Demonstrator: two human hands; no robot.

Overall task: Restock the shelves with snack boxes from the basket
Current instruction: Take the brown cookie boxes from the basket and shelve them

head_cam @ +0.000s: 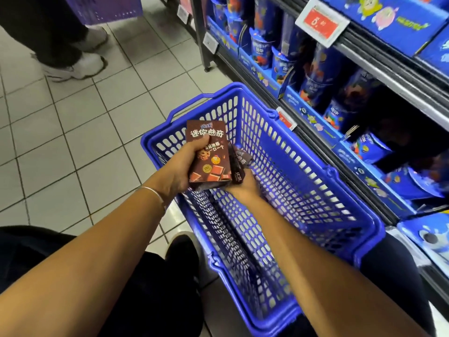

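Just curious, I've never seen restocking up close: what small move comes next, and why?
Probably a swing to the right, toward the shelf: the left hand grips a brown box, the right hand holds a second box, both above the basket, which sits beside that shelf.

Tiled floor (97, 132) under white shoes (82, 66), shelves (388, 79) lined with blue trays (348, 158) of snack cups (261, 51)

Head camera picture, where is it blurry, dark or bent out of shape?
Head view: the front box in the left hand is sharp, its print readable; the second box in the right hand is smeared; the shelf recess behind the blue tubs is in deep shadow; floor tile lines bow.
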